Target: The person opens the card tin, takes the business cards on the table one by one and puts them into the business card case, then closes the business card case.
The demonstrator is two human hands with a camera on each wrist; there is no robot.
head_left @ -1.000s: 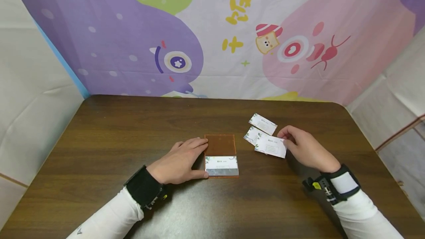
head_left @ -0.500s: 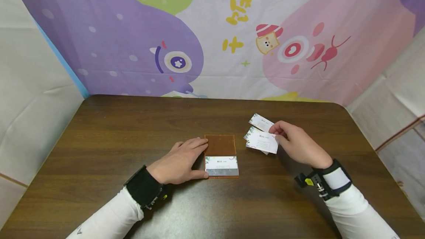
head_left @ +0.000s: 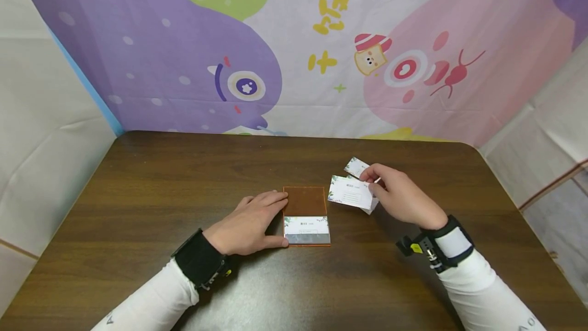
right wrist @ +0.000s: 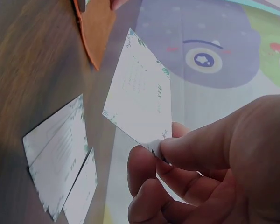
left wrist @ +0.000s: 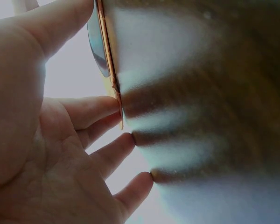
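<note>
White card (head_left: 349, 191) held between the hands, its long axis crosswise to the brown holder (head_left: 304, 201).
The right hand (head_left: 406, 195), nearer the card, pinched its corner; the card reached leftward. The left hand (head_left: 245, 226) lay spread, gripping nothing, its fingertips touching the holder's near side.

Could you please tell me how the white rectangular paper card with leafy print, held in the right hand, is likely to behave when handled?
The white paper card is probably fairly stiff, since it projects flat from the fingers of the right hand pinching one corner. Looking thin, it is likely light. Its flat shape should make rolling unlikely.
</note>
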